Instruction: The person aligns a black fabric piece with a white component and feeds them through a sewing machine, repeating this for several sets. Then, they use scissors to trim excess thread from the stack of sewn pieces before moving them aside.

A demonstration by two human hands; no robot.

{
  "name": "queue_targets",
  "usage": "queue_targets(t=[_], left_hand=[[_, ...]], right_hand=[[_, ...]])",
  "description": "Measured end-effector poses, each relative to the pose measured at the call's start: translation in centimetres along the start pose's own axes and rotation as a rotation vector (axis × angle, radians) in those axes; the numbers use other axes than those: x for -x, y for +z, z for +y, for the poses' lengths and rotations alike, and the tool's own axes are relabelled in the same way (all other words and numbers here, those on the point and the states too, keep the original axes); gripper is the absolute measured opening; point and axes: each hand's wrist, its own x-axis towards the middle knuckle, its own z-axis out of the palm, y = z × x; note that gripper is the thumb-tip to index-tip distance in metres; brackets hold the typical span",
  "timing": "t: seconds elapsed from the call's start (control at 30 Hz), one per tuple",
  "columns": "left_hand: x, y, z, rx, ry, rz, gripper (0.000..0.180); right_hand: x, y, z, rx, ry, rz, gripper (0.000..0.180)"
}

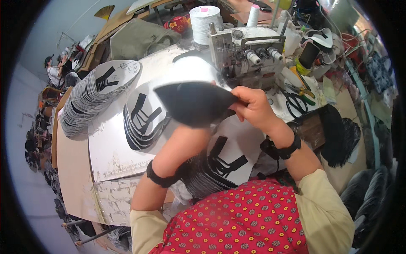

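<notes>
A curved fabric piece [198,103], black on one face with white behind it, is raised in front of the sewing machine [253,53]. My right hand [253,105] pinches its right corner between thumb and fingers. My left forearm [182,148] reaches up behind the piece, which hides that hand's fingers. Close to my body, under my forearms, lies a fanned stack of white and black pieces [230,163]. A smaller stack of similar pieces [146,116] rests left of my left forearm, and a long overlapping row [99,95] lies farther left.
Behind the machine stand a large white thread cone [204,24] and a smaller thread cone [253,16]. Black-handled scissors [296,103] and pliers [302,91] lie to its right. Dark pieces [338,135] hang at the right edge. Another person [55,72] works far left.
</notes>
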Motion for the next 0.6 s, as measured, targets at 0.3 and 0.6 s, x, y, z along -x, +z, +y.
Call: queue_targets(t=[0.3,0.6], left_hand=[[0.0,-1.1,-1.3,-0.134,-0.314,0.256,0.025],[-3.9,-1.3,-2.1,0.172,-0.503,0.168,0.064]], right_hand=[[1.6,0.3,-3.2,0.051,-0.062,0.009,0.011],[-0.6,1.7,-0.8,0.1,0.204,0.091,0.019]])
